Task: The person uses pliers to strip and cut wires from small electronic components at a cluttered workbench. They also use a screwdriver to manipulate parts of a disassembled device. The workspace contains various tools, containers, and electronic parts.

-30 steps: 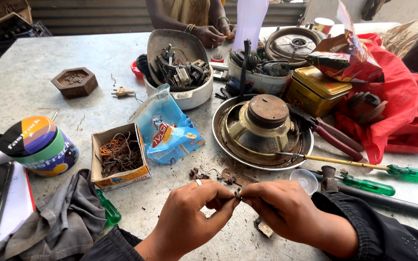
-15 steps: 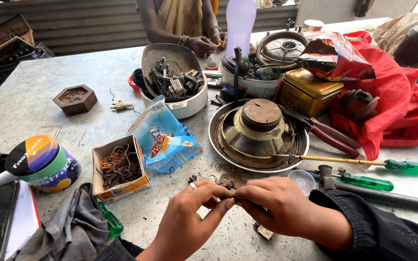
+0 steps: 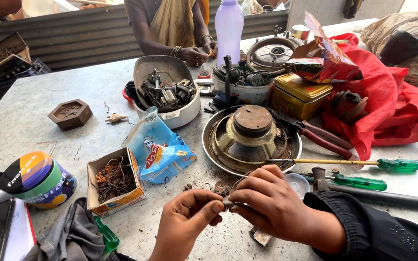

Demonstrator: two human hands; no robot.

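Observation:
My left hand (image 3: 189, 220) and my right hand (image 3: 272, 203) meet low in the middle, just above the grey table (image 3: 35, 130). Both pinch one small dark metal part (image 3: 226, 201) between thumb and fingertips. A thin wire seems to run up from it toward the old loudspeaker (image 3: 251, 135), which lies cone-down directly behind my hands. Small rusty bits (image 3: 204, 186) lie on the table under my fingers.
A small box of tangled wire (image 3: 114, 181) and a blue packet (image 3: 158, 147) sit left. Green-handled screwdrivers (image 3: 364, 164), red pliers (image 3: 325, 137), a yellow tin (image 3: 298, 94), a red cloth (image 3: 388, 101) lie right. A white bowl of parts (image 3: 168, 94) stands behind. Another person's hands (image 3: 194, 55) rest at the far edge.
My view has dropped closer to the table and my hands sit slightly higher and more central. Both hands keep pinching the small part; the grip has shifted a little.

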